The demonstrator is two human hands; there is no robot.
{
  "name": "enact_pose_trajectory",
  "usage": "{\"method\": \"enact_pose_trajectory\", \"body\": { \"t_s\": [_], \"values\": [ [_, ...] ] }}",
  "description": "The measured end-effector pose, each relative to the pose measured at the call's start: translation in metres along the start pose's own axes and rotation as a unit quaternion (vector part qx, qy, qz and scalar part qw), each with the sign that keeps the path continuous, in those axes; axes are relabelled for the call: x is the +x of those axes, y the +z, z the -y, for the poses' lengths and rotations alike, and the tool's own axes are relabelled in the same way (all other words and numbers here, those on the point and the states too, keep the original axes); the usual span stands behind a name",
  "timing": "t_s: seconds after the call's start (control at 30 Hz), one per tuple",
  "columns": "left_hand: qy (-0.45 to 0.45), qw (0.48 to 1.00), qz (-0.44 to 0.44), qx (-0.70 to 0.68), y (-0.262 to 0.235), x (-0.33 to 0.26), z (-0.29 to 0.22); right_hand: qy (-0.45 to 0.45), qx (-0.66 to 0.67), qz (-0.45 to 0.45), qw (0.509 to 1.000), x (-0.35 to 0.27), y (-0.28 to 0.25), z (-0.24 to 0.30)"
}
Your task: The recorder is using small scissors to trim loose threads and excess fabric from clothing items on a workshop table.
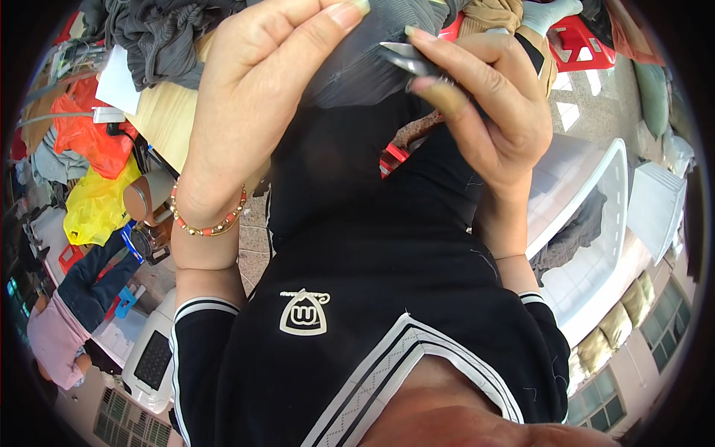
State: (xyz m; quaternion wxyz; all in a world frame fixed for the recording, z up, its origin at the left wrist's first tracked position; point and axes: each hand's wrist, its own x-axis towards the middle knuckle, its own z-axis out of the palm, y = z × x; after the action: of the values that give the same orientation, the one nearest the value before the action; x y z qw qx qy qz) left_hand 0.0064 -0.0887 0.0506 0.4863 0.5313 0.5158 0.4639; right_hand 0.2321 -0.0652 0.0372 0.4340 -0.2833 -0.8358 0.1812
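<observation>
My left hand is raised left of centre, with a beaded bracelet on its wrist. Its thumb and finger are pinched together at a thin grey ribbed garment, which hangs over my lap; the exact spot they grip is partly cut off by the upper edge. In my right hand is a small pair of metal thread snips, held between thumb and fingers. The blades point left and lie just over the grey cloth. Most of the snips' handle is hidden inside the right hand.
A light wooden tabletop on the left bears dark grey clothes. Beyond it lie red and yellow plastic bags. To my right stands a white tub with dark cloth inside. A red stool is farther off. Another person is at far left.
</observation>
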Motion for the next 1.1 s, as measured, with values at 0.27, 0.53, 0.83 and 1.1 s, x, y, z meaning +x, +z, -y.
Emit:
{"method": "enact_pose_trajectory", "body": {
  "t_s": [0.27, 0.53, 0.83, 1.1],
  "values": [
    [-0.069, 0.990, 0.020, -0.123, 0.016, 0.001, -0.021, 0.000, 0.002, 0.044, 0.999, -0.006, 0.008, 0.006],
    [-0.072, 0.989, -0.013, -0.129, 0.021, 0.010, -0.008, 0.035, 0.038, 0.031, 0.998, -0.006, 0.014, 0.008],
    [-0.065, 0.989, -0.022, -0.129, 0.023, -0.005, -0.022, 0.080, 0.073, 0.052, 0.993, -0.010, 0.003, 0.008],
    [0.080, 0.994, -0.014, -0.070, 0.007, -0.002, 0.012, 0.141, 0.108, 0.059, 0.982, -0.012, 0.006, 0.011]
  ]
}}
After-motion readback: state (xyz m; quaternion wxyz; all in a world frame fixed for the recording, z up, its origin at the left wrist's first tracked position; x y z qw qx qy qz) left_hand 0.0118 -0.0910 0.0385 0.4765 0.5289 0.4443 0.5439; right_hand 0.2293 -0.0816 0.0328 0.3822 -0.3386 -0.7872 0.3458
